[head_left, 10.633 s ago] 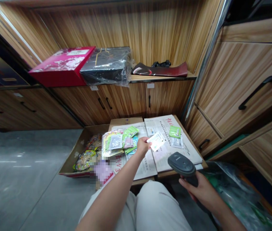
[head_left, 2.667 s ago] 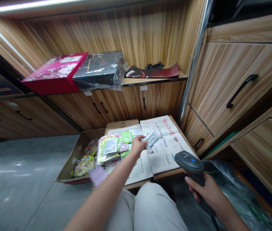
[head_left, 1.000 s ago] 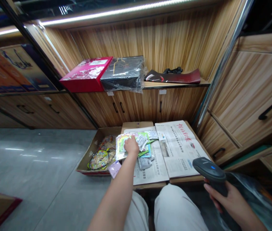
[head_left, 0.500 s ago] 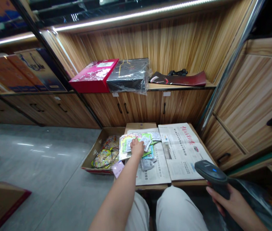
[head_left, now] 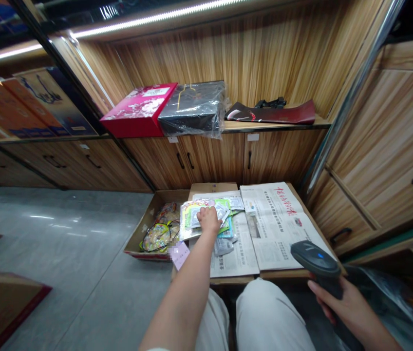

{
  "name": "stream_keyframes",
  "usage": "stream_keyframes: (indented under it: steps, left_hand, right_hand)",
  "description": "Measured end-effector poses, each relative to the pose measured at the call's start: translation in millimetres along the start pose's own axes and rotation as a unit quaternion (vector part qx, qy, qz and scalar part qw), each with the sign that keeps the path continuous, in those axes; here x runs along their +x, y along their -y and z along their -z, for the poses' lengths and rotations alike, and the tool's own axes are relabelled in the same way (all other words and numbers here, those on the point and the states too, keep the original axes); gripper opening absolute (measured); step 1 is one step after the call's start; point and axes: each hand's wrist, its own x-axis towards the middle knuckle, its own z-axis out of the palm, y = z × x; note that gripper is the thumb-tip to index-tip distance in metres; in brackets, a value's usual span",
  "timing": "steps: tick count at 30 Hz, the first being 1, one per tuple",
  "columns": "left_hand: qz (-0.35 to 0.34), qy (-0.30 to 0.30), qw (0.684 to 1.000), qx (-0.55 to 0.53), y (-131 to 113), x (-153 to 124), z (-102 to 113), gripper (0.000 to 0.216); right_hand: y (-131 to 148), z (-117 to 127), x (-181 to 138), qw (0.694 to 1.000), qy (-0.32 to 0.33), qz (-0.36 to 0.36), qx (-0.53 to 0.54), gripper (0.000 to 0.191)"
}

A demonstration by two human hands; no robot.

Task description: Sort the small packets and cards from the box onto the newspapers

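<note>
My left hand (head_left: 209, 220) rests on a pile of small flat packets (head_left: 189, 214), silver, green and blue, its fingers curled around the edge of a silvery one. The fingertips are partly hidden, so the grip is seen only in part. Beneath the pile lies a spread newspaper (head_left: 279, 234) on cardboard. A dark handheld barcode scanner (head_left: 315, 258) with a lit blue spot is in my right hand (head_left: 348, 302), held above the newspaper's near right corner. A pale purple card (head_left: 179, 254) sits beside my left forearm.
An open cardboard box (head_left: 137, 242) holding bagged, colourful goods stands left of the newspaper. Behind are wooden cabinets (head_left: 214, 158), with a pink box (head_left: 139, 109) and a plastic-wrapped black box (head_left: 192, 109) on the shelf. Another carton (head_left: 5, 302) is on the floor at left.
The view has shifted slightly. My left hand stays on the packets with little movement, and the scanner remains in my right hand, almost in the same place.
</note>
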Motion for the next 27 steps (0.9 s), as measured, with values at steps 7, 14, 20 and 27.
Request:
stream_keyframes:
  steps: [7,14,20,27]
  left_hand:
    - [0.041,0.0,0.999,-0.024,-10.3,2.6,-0.3,0.058]
    - [0.015,0.018,0.994,-0.103,-16.6,7.3,6.3,0.025]
    - [0.028,0.067,0.94,-0.333,-44.7,10.9,2.0,0.031]
    - [-0.019,0.192,0.817,-0.543,-91.0,3.6,-9.0,0.023]
  right_hand:
    - [-5.1,1.9,-1.6,1.0,0.002,-0.005,0.015,0.049]
    - [-5.6,7.3,-3.2,1.0,-0.009,-0.005,0.026,0.049]
    - [-6.2,12.9,1.8,0.999,-0.003,0.001,0.032,0.046]
    - [-4.1,14.0,8.3,1.0,0.003,0.017,0.002,0.037]
